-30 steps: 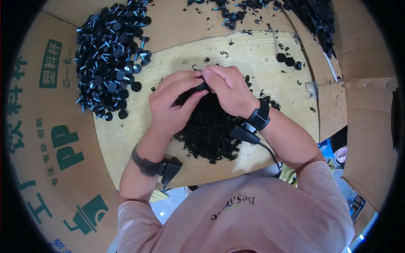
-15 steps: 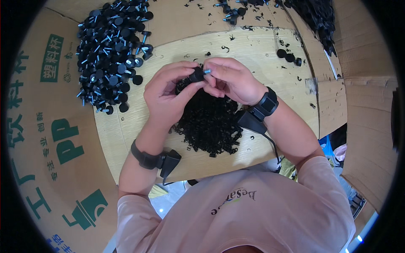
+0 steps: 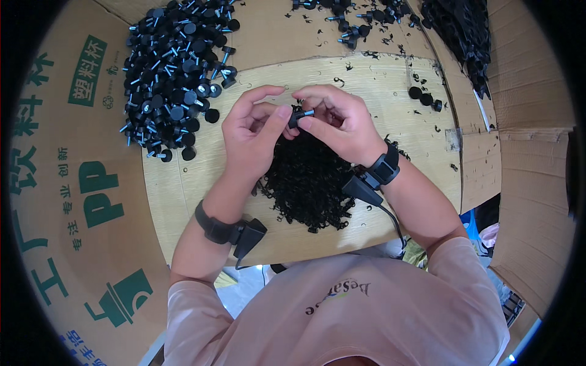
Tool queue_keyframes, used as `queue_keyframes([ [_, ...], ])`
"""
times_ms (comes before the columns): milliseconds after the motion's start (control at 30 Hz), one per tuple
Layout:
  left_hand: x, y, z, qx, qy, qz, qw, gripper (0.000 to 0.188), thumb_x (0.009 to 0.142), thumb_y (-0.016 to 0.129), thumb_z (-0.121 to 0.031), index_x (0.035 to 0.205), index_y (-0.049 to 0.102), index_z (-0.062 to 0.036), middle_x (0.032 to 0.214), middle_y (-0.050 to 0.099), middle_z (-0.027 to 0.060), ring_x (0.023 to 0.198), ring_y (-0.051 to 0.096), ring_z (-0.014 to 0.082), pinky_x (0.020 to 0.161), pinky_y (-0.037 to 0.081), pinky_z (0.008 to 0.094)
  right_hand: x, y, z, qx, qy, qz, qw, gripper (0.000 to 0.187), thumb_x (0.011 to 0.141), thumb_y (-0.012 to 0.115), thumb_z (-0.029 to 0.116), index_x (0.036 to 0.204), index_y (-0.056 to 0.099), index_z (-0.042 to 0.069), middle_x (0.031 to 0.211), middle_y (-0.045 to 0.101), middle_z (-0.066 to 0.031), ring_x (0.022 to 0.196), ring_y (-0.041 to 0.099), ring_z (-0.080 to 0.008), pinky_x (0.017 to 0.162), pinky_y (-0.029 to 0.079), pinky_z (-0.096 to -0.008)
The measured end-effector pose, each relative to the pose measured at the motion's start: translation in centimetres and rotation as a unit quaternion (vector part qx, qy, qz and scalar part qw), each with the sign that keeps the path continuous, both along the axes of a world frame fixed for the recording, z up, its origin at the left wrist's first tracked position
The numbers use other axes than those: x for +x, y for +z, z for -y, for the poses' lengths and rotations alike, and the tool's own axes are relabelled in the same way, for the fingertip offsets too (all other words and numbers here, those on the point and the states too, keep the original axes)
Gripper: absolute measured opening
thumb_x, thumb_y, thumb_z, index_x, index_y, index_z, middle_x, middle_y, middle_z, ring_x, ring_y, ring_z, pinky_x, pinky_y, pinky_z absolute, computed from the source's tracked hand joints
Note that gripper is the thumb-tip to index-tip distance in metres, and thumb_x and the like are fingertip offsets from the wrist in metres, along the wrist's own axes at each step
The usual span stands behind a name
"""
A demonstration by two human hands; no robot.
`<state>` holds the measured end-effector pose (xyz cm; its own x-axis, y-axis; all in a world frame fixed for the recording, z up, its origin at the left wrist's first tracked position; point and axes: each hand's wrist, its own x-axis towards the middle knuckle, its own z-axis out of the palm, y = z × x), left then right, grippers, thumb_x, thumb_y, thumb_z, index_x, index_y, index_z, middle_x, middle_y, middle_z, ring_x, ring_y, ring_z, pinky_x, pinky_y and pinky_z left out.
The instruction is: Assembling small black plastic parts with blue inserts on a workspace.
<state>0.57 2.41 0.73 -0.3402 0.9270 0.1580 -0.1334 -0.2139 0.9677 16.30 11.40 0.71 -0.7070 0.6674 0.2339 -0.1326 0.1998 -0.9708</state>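
Observation:
A black round-headed bolt with a bright metal shank is held up between my hands, its shank pointing right. The thumb and fingers of my right hand are closed round its head. On the other side, my left hand pinches the head with its thumb, its index finger raised and curved above. My fingers partly hide the bolt's head. Just below both hands lies a heap of small curled black scraps on the pale wooden board.
A large pile of similar black-headed bolts covers the far left. More bolts lie at the far edge, with loose scraps around them. Three black round pieces sit at right, near a black plastic bag. Cardboard walls stand on both sides.
The bolt has tipped a little and sits lower among my fingers. My left fingers have loosened, and my right thumb has come onto the head. The whole view has shifted slightly.

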Motion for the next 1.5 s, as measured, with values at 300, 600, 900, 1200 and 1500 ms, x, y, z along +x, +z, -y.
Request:
queue_keyframes([
  [300,0.5,-0.2,-0.2,-0.046,-0.029,-0.025,0.998,0.028,0.089,0.064,-0.005,0.113,0.05,-0.0018,0.077,0.066,0.0094,0.065,0.063,0.0121,0.059,0.051,0.0225,0.3,-0.1,-0.4,0.184,-0.019,0.059,0.981,0.012,0.09,0.058,0.014,0.087,0.059,0.002,0.072,0.057,-0.0121,0.065,0.058,-0.0283,0.06,0.046,-0.0346],
  [600,1.0,-2.3,0.0,0.025,-0.019,-0.124,0.992,0.037,0.084,0.07,-0.001,0.112,0.046,-0.0026,0.087,0.066,0.0098,0.075,0.065,0.0131,0.066,0.054,0.0246,0.3,-0.1,-0.4,0.194,-0.055,0.1,0.974,0.015,0.091,0.052,0.014,0.084,0.056,0.002,0.072,0.055,-0.0185,0.07,0.056,-0.039,0.061,0.045,-0.0428],
  [900,1.2,-1.9,-0.5,0.107,0.019,-0.314,0.943,0.037,0.076,0.074,0.004,0.107,0.054,-0.0008,0.104,0.066,0.0152,0.095,0.066,0.0236,0.082,0.054,0.0321,0.3,-0.5,-0.9,0.09,-0.051,0.097,0.99,0.024,0.097,0.049,0.019,0.083,0.054,0.001,0.066,0.053,-0.0143,0.059,0.052,-0.0298,0.057,0.042,-0.0374],
  [1200,1.3,-1.1,-0.7,0.164,-0.023,-0.084,0.983,0.037,0.079,0.067,0.014,0.11,0.05,0.0039,0.111,0.059,0.0173,0.101,0.062,0.0215,0.087,0.055,0.0325,0.7,-0.2,-1.4,-0.187,0.08,0.013,0.979,0.026,0.1,0.05,0.024,0.085,0.058,0.004,0.068,0.053,0.0027,0.062,0.046,-0.0052,0.056,0.038,-0.0204],
  [1500,0.8,-0.6,-0.8,0.104,0.089,-0.185,0.973,0.029,0.072,0.077,0.005,0.099,0.066,0.0017,0.103,0.06,0.01,0.085,0.061,0.0143,0.075,0.053,0.0261,0.3,-0.9,-0.8,-0.107,0.007,0.009,0.994,0.008,0.09,0.063,0.01,0.088,0.062,0.003,0.073,0.058,0.0037,0.065,0.048,-0.0017,0.057,0.039,-0.0189],
])
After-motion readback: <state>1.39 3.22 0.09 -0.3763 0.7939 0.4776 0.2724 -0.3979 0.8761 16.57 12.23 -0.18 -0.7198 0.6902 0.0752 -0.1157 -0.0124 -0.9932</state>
